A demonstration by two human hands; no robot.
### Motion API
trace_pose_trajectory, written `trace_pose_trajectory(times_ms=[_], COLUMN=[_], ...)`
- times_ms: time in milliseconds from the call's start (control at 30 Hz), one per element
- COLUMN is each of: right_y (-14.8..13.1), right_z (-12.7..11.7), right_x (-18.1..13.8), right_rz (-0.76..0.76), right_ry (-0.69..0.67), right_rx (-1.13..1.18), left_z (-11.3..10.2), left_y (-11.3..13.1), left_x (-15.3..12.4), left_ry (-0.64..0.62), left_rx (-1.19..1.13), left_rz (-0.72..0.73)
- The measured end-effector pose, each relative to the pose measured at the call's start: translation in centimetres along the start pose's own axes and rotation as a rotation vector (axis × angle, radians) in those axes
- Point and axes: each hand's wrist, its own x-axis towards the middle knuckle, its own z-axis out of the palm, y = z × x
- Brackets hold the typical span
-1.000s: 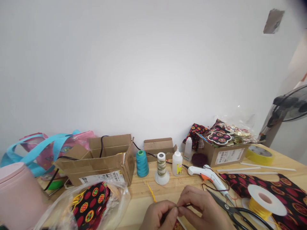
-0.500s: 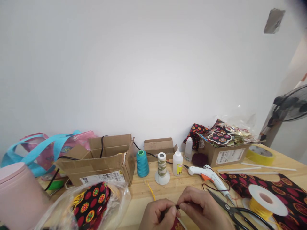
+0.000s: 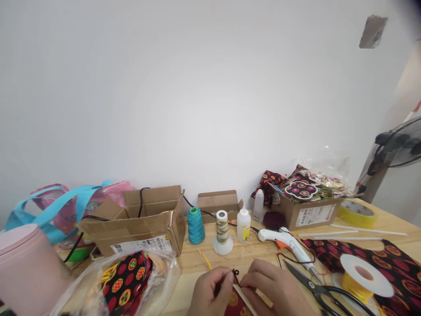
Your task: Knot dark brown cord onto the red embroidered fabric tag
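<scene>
My left hand [image 3: 210, 293] is at the bottom centre, its fingers pinched on a thin dark red cord [image 3: 235, 274] that ends in a small loop or knot. My right hand [image 3: 274, 289] is closed beside it, its fingertips pressed on a red patterned piece [image 3: 237, 303] lying on the wooden table [image 3: 237, 259]. The two hands nearly touch. Black scissors [image 3: 317, 287] lie just right of my right hand, and a white glue gun [image 3: 289, 243] lies behind them.
Behind the hands stand a teal thread cone [image 3: 195, 225], a striped spool [image 3: 222, 232] and a glue bottle [image 3: 243, 224]. Cardboard boxes [image 3: 141, 224] line the wall. A plastic bag of patterned fabric [image 3: 128, 276] sits left, a yellow cord reel [image 3: 363, 274] on fabric right.
My left hand has lifted slightly, and the dark cord's looped end now shows above its fingertips. My right hand has dropped onto the red patterned piece, which shows more.
</scene>
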Motion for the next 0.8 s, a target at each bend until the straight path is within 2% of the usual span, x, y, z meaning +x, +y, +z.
trace_pose_trajectory(times_ms=[100,167,267,333,433,600,800], right_y=[0.0,0.3,0.7,0.9,0.9,0.4,0.2], right_z=[-0.3,-0.5,-0.6,-0.5,-0.3,-0.4,-0.3], right_x=[0.0,0.0,0.1,0.1,0.2,0.2,0.1], right_rz=[-0.035,-0.026,0.024,0.051,0.061,-0.001,-0.001], right_ry=[-0.014,-0.002,0.042,0.053,0.077,0.106,0.112], right_rx=[-0.061,-0.023,0.104,0.185,0.223,0.13,0.106], left_z=[0.3,0.5,0.6,0.4,0.1,0.2,0.4], left_y=[0.7,1.2,1.7,1.8,1.6,0.8,0.6], left_x=[-0.3,-0.4,-0.6,-0.6,-0.6,-0.5,-0.5], left_ry=[-0.061,-0.134,-0.253,-0.282,-0.252,-0.093,-0.07], left_rx=[0.259,0.363,0.447,0.45,0.4,0.302,0.212], left_rz=[0.066,0.096,0.146,0.187,0.24,0.252,0.2])
